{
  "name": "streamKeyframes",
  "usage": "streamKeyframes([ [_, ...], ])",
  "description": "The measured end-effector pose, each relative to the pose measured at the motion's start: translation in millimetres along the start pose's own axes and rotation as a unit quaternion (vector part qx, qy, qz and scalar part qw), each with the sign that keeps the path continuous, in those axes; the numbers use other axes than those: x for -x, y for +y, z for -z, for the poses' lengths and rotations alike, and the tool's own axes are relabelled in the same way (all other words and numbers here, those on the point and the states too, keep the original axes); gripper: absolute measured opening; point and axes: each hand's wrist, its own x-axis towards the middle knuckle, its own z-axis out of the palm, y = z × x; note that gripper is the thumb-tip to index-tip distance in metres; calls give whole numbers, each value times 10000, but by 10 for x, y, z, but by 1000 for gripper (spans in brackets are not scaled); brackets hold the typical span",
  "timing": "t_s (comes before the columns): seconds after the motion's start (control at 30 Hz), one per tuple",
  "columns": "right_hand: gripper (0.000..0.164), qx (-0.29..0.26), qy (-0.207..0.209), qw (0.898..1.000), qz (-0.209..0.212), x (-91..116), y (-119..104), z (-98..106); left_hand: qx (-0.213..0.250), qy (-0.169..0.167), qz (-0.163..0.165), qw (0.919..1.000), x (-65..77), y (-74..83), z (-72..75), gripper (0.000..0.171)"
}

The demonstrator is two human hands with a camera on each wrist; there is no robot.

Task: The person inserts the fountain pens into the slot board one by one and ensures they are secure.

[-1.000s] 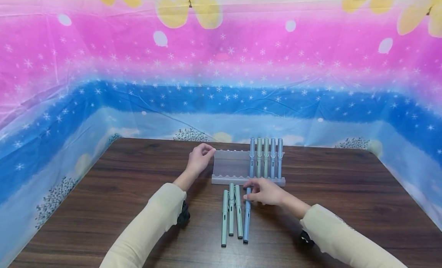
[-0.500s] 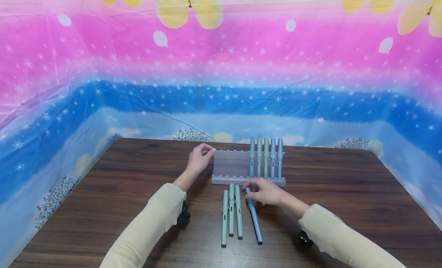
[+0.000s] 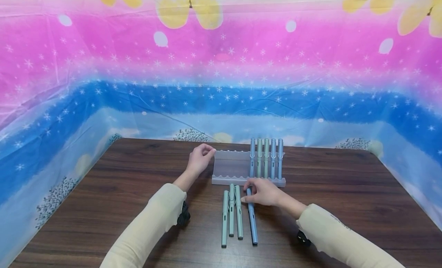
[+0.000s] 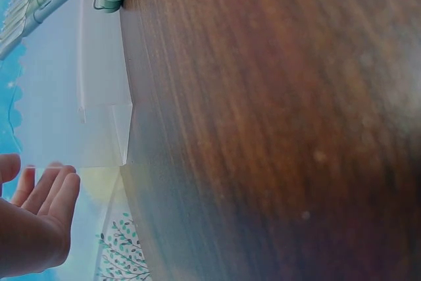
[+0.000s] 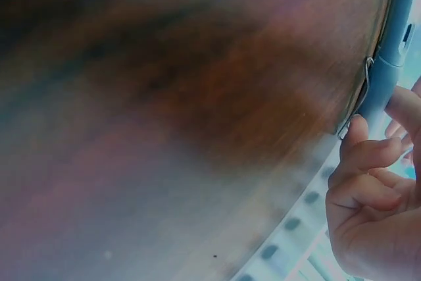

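Observation:
A blue pen point(image 3: 253, 218) lies in front of a clear pen rack point(image 3: 230, 164), its far end between the thumb and fingers of my right hand point(image 3: 265, 192). In the right wrist view the thumb and a fingertip meet the capped end of that blue pen point(image 5: 389, 64), beside its metal clip. My left hand point(image 3: 199, 159) pinches the upper left corner of the rack. Several blue and green pens point(image 3: 266, 158) stand upright in the rack's right half. Left of the blue pen, three green pens point(image 3: 231, 210) lie close together, clips toward the rack.
The dark wood table point(image 3: 138, 164) carries everything. A printed cloth point(image 3: 221, 99) hangs around its back and sides. The rack's front ledge point(image 3: 228, 180) has scalloped notches, and the green pens' far ends lie just before it.
The blue pen's near end has swung to the right, then partly back left, turning at my right fingers. My left hand and the rack have stayed put.

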Motion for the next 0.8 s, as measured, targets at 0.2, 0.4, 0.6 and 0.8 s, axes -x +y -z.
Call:
streamKeyframes([
  [0.2,24,-226,-55,9996,-155,0,-34,29,-3,-14,15,10000,0,9,6,16],
  [0.4,26,-590,-140,9971,-465,-9,-50,63,34,-66,11,10000,5,16,21,18],
  [0.6,25,-785,21,9954,-541,-12,-41,51,47,-92,-2,9999,8,17,23,19],
  [0.8,32,-1077,231,9895,-941,-19,-35,35,48,-96,40,9999,7,10,19,19],
])
